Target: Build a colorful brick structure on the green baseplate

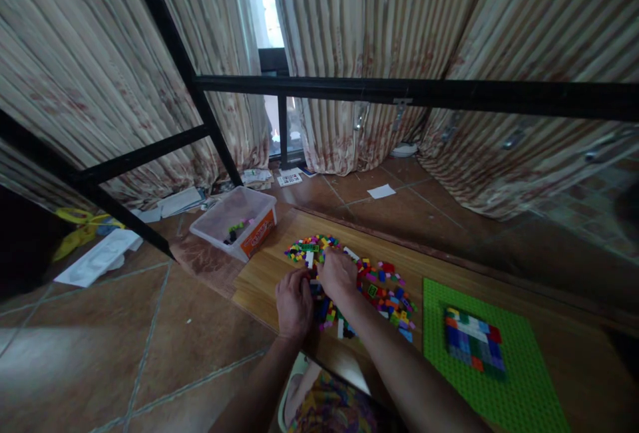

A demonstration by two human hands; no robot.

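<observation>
Over on the far left there's some yellow stuff (74, 230) and white sheets (100, 257) lying on the tiled floor (150, 340), with a black metal frame (200, 107) cutting across in front of striped curtains (374, 40). Next along is a clear plastic tub (238, 221) with an orange label, sitting just off the corner of a wooden board (269, 273).

The person's left hand (293, 303) is palm-down on the near edge of the brick pile (357, 283), fingers curled in; can't really tell if it's pinching a piece. The right hand (338, 273) sits just beside it, touching it, knuckles up over the middle of the pile, fingers bent down into the bricks, and its grip is hidden too.

The loose colourful bricks are spread across the board between the tub and a green baseplate (519, 380). The baseplate has a small multicoloured patch (473, 342) of bricks stuck on it.
</observation>
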